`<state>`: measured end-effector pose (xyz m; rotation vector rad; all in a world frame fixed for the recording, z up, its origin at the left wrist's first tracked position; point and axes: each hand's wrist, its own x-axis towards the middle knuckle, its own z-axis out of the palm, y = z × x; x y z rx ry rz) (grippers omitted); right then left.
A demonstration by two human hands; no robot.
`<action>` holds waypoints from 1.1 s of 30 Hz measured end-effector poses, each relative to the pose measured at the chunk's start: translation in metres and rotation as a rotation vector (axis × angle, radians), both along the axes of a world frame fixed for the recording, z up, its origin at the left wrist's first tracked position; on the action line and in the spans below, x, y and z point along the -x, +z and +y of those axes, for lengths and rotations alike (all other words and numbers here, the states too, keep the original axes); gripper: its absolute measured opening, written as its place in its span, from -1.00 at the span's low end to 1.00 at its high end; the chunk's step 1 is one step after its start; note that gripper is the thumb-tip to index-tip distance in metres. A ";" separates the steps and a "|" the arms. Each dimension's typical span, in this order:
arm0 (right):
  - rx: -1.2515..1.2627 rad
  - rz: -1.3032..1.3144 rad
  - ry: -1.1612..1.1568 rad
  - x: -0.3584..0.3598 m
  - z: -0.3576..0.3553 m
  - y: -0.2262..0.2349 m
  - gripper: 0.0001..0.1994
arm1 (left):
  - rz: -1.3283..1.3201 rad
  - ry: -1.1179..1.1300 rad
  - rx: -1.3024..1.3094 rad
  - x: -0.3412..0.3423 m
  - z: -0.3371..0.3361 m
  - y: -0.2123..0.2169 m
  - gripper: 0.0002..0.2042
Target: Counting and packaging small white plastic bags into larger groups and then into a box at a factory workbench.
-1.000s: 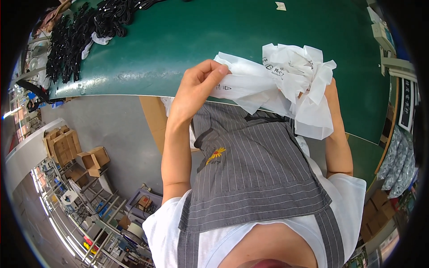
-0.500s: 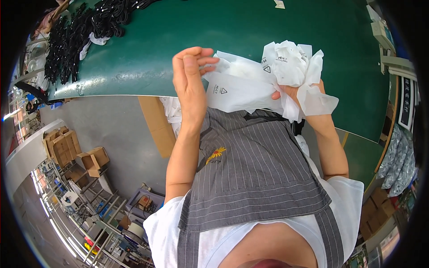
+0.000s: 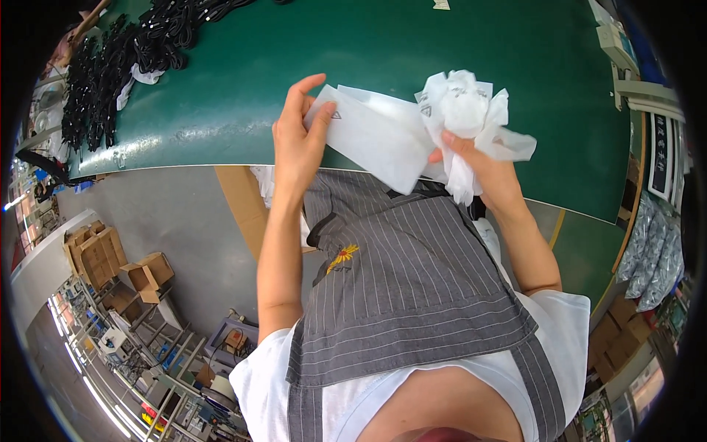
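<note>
Over the front edge of the green table, my right hand (image 3: pixel 486 171) is closed round a gathered bunch of crumpled white plastic bags (image 3: pixel 458 103), their loose ends sticking out above and below the fist. One flat, translucent white bag (image 3: pixel 379 140) stretches leftward from that bunch. My left hand (image 3: pixel 298 136) has its thumb pressed on the flat bag's left end, near a small printed triangle. The index finger there points up and away; the other fingers are partly hidden behind the bag and the palm.
Bundles of black cables (image 3: pixel 99 85) lie on the green table (image 3: pixel 353 44) at the far left, with a white scrap among them. An open cardboard box (image 3: pixel 239 199) stands below the table edge. Silvery bags (image 3: pixel 652 254) hang at the right; brown cartons (image 3: pixel 99 254) sit at the left.
My left hand has closed from spread fingers onto the flat bag's left end. The flat bag is drawn straighter and tilts down to the right. The right hand keeps its bunch, shifted slightly left.
</note>
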<state>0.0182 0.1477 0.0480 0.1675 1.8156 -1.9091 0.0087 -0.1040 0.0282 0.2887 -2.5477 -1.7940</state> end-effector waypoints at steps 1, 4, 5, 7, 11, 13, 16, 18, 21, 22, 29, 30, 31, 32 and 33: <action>0.069 -0.067 -0.089 0.003 0.002 -0.001 -0.70 | 0.040 -0.037 0.208 0.004 -0.004 -0.009 -0.68; 0.153 -0.090 -0.210 0.007 0.005 0.002 -0.64 | 0.065 -0.092 0.524 0.003 -0.004 -0.025 -0.66; 0.155 -0.076 -0.184 0.007 0.006 0.002 -0.64 | 0.322 -0.045 0.704 0.001 -0.003 -0.030 -0.67; 0.150 -0.077 -0.159 0.007 0.007 0.000 -0.66 | 0.564 0.036 0.808 -0.004 0.006 -0.034 -0.67; 0.171 -0.076 -0.127 0.016 -0.001 0.002 -0.71 | 0.553 -0.454 0.889 -0.023 0.042 -0.029 -0.61; 0.164 -0.046 -0.099 0.023 -0.006 0.002 -0.71 | 0.500 -0.379 0.814 -0.018 0.055 -0.039 -0.60; 0.126 -0.034 -0.066 0.040 -0.015 -0.001 -0.72 | 0.476 -0.261 0.701 0.001 0.049 -0.046 -0.56; 0.101 -0.021 -0.058 0.049 -0.018 0.000 -0.72 | 0.709 -0.200 0.514 0.005 0.042 -0.035 -0.54; -0.070 0.232 -0.080 0.055 -0.027 0.000 -0.61 | 0.777 -0.214 0.417 0.012 0.067 0.027 -0.54; 0.025 0.255 -0.050 0.052 -0.025 -0.003 -0.52 | 0.775 -0.233 0.398 0.016 0.077 0.043 -0.54; 0.043 0.326 0.167 0.042 -0.017 -0.011 -0.50 | 0.972 -0.203 0.328 0.033 0.094 0.039 -0.70; 0.108 0.309 0.090 0.039 -0.020 -0.012 -0.52 | 0.910 -0.230 0.281 0.033 0.095 0.041 -0.70; 0.136 0.351 0.108 0.038 -0.023 -0.003 -0.52 | 0.857 -0.230 0.184 0.034 0.098 0.046 -0.68; 0.179 0.202 0.107 0.038 -0.020 0.009 -0.53 | 0.796 -0.207 0.146 0.033 0.102 0.051 -0.70; 0.214 0.043 0.107 0.036 -0.017 0.015 -0.54 | 0.798 -0.178 0.110 0.037 0.102 0.056 -0.74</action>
